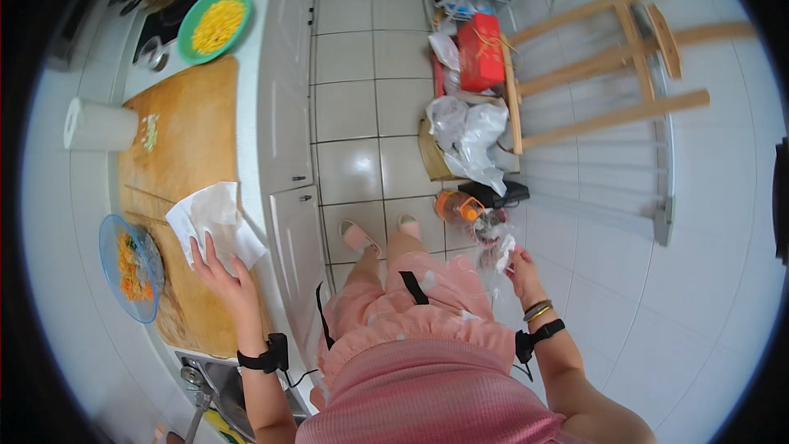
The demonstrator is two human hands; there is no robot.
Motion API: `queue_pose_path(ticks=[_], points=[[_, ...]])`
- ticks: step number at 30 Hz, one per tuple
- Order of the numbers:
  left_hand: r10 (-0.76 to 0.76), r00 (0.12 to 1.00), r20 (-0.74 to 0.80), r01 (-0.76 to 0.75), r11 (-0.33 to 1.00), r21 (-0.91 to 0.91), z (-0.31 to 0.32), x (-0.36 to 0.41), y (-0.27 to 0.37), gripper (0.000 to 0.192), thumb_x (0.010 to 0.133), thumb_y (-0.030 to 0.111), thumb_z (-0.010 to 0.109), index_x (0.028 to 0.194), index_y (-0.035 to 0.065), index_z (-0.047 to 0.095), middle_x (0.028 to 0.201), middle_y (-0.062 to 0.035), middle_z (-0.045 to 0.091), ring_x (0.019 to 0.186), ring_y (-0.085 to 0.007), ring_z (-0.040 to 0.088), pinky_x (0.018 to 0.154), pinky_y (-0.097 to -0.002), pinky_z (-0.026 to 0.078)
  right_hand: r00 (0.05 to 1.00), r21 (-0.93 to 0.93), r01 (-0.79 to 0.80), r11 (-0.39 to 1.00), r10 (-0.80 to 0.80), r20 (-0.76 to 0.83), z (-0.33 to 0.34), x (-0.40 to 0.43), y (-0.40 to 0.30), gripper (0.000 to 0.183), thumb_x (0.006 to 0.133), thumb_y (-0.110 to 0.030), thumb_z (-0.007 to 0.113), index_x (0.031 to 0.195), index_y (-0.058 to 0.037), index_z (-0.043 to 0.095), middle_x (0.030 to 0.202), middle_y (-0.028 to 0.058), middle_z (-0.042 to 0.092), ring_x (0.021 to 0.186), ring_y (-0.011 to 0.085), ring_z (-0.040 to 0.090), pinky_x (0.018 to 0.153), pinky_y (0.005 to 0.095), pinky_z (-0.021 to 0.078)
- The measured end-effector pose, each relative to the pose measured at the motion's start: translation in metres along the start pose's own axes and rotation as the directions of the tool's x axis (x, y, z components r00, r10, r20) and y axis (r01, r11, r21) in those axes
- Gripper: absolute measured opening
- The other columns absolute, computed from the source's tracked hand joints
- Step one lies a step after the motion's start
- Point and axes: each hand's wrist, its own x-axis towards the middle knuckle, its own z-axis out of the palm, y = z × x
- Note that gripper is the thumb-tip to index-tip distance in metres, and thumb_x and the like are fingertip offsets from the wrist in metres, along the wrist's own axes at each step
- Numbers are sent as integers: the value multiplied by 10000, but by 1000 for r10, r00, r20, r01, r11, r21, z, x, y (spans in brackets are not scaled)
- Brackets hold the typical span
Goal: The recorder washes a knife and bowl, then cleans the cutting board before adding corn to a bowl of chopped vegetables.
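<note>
My left hand (224,277) lies with spread fingers at the lower edge of a white paper towel (209,222), which rests on the wooden cutting board (191,160) and hangs over its right edge. My right hand (525,274), out to the right, pinches a crumpled piece of white paper or tissue (505,251). Left of the board's lower part stands a clear bowl (152,268) with shredded orange and green food and what look like translucent noodles. Chopped pale pieces (150,132) lie on the board near a paper towel roll (102,126).
A green bowl of corn kernels (217,23) stands beyond the board, near a glass jar (153,54) and the stove. The sink (228,388) is at lower left. On the right are a red box (479,52), plastic bags (474,135), an oil bottle (457,206) and a wooden rack (579,71).
</note>
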Motion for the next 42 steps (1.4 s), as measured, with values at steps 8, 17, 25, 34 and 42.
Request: queue_pose_path(ticks=[8, 17, 25, 34, 42], points=[[49, 999, 9, -49, 999, -18, -5, -37, 31, 425, 833, 50, 468, 1256, 37, 438, 1365, -194, 296, 1250, -356, 293, 1011, -435, 254, 988, 156, -86, 984, 104, -112, -89, 80, 103, 264, 835, -207, 521, 1088, -139, 485, 918, -15, 559, 821, 135, 529, 711, 303, 433], [5, 1000, -7, -5, 992, 124, -31, -69, 62, 386, 871, 102, 461, 1250, 30, 439, 1370, -197, 283, 1255, -356, 280, 1015, -440, 248, 981, -271, 28, 962, -79, -179, -138, 214, 122, 562, 834, -242, 508, 1347, -191, 285, 1299, 62, 364, 1073, 231, 426, 802, 395, 456], [-171, 971, -167, 185, 980, 75, -23, -82, 21, 492, 800, 47, 535, 1275, 44, 404, 1343, -246, 300, 1231, -397, 296, 1000, -464, 269, 844, -220, 509, 832, -433, 317, 6, 130, -7, 423, 867, -187, 509, 1256, -106, 364, 952, 35, 492, 721, 121, 532, 555, 248, 487], [-336, 924, -184, 257, 900, -351, 26, -25, -20, 495, 760, 16, 525, 1243, 31, 415, 1331, -231, 311, 1196, -391, 322, 1005, -464, 285, 5, -5, 1000, 2, -452, 892, 346, -127, -156, 317, 845, -122, 531, 1145, -46, 464, 818, 98, 554, 726, 179, 565, 617, 281, 462], [-446, 891, -88, 447, 894, 0, 53, 5, -45, 480, 791, 72, 435, 1268, 25, 399, 1342, -160, 339, 1230, -350, 320, 1055, -471, 206, -334, 212, 902, -375, -298, 894, 585, -239, -81, 625, 768, -259, 617, 1275, -8, 352, 1017, 216, 528, 936, 335, 526, 807, 387, 433]])
